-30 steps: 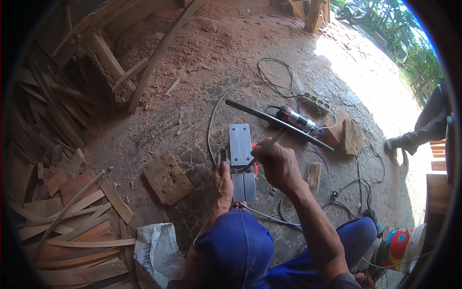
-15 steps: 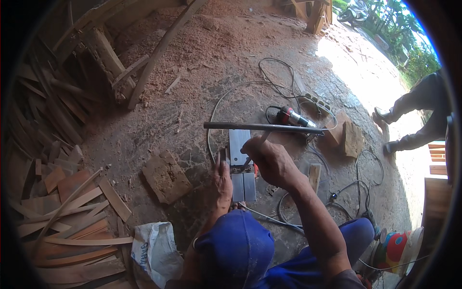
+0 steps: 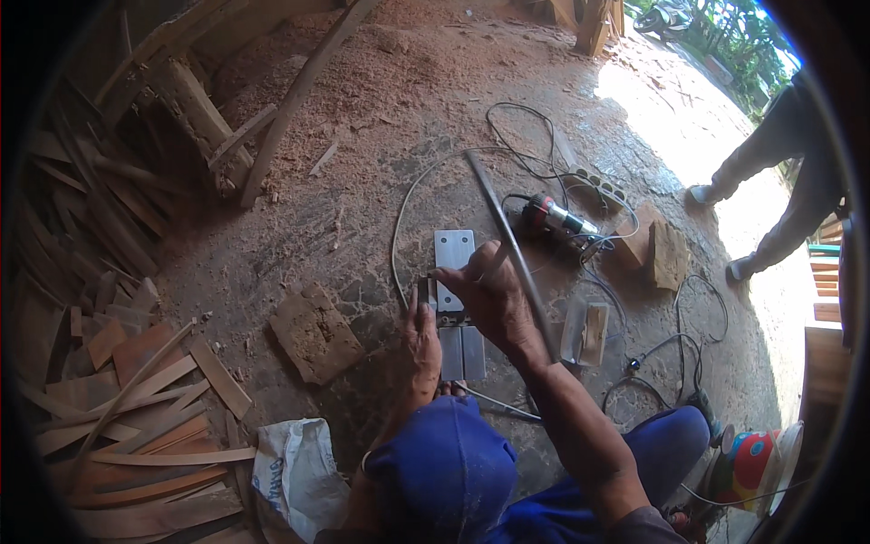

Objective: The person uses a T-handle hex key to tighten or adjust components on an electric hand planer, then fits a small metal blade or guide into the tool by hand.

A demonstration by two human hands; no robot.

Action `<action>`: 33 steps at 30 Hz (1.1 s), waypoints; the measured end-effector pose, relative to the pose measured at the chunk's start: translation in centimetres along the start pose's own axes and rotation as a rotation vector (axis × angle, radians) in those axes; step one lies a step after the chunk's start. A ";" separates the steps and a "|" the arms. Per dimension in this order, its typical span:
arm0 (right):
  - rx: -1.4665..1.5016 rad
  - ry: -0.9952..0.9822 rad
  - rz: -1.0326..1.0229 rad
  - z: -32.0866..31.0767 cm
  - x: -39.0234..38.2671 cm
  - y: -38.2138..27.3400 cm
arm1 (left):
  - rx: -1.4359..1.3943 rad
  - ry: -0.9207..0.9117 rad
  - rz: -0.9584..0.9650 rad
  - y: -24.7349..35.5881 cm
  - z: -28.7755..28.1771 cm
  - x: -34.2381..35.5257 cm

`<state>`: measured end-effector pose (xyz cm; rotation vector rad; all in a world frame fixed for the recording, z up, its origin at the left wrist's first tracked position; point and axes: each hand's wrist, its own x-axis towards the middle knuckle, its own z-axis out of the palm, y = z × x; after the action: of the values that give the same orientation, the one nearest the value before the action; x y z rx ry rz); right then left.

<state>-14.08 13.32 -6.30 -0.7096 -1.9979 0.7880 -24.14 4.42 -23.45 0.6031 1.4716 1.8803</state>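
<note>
A: Sawdust-strewn concrete floor, outdoor workshop. Landmark is the grey metal plate lying flat in front of you.

B: Hands?

A: Your left hand sits just left of the plate's near end, palm down and fingers spread, pressing on the small metal parts there. Your right hand is closed around a long metal rod, which slants up and away past the plate's right edge.

B: How far along?

A: My read: early to middle. Plate and a second pair of grey metal strips just below it are laid out in line, and you're steadying them while the rod is brought over. Nothing looks joined yet.

B: Other stuff?

A: Red power tool right of the plate, black cables looping beyond it, wood block left of it, scrap wood pile well to the left. Another person's legs far right.

B: Hidden?

A: The rod's near end disappears behind your right hand. What's under your left palm is too small to make out. Your blue cap covers the floor nearest you.
</note>
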 end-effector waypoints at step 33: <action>0.028 -0.156 0.234 -1.6 0.6 -1.6 | 0.031 0.057 0.014 -1.6 -0.2 0.4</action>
<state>-13.30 13.19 -4.08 -0.9008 -2.0612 1.0356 -24.23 4.80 -25.11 0.5806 1.5387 1.9028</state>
